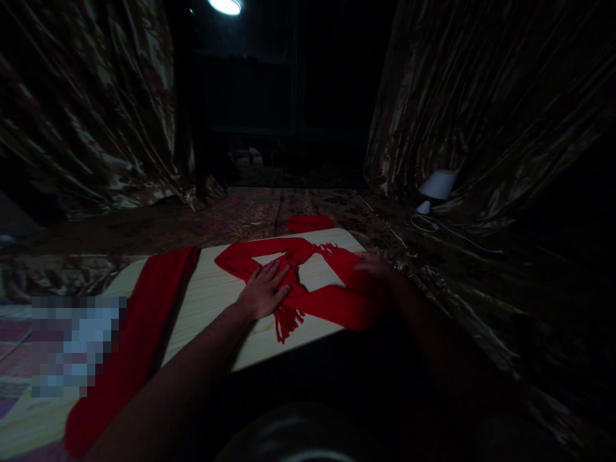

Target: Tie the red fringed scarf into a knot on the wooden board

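A red scarf (332,301) with fringed ends lies crossed over itself in loops on a pale wood-grain tabletop (205,301). My left hand (262,292) rests flat on the crossing, fingers spread, just above one fringe (287,323). At the scarf's right loop is my right hand (374,264), dim and slightly blurred. Its fingers look stretched out over the upper strand, near the table's right edge. Part of that loop fades into shadow below the hand. Another long red folded cloth (139,327) lies across the table left of my left arm.
Behind the table's far edge sits a small red cloth item (309,223) on a patterned cover (255,215). A white-shaded lamp (437,185) with a cord stands at the right. Patterned curtains (120,115) hang on both sides of a dark window. A pixelated patch hides something at left.
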